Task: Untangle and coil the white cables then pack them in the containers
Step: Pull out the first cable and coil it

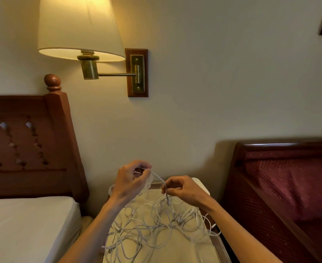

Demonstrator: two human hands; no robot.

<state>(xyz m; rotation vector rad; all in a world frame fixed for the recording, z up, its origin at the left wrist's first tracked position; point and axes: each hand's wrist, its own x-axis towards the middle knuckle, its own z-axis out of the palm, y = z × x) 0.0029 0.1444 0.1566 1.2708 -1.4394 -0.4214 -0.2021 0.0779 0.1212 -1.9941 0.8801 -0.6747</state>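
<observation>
A tangle of several white cables [152, 226] lies spread on a cloth-covered nightstand [198, 251]. My left hand [131, 180] is raised above the far edge and pinches one white cable near its end. That cable [159, 178] arcs over to my right hand [184, 188], which pinches it too; its plug end hangs down from my right fingers over the tangle. A clear plastic container [112, 188] shows partly behind my left hand. A white container or lid [202, 184] peeks out behind my right hand.
A bed with a white mattress [27, 224] and a wooden headboard [32, 145] stands on the left. A dark red upholstered bench with a wooden frame [285, 186] stands on the right. A lit wall lamp [82, 35] hangs above.
</observation>
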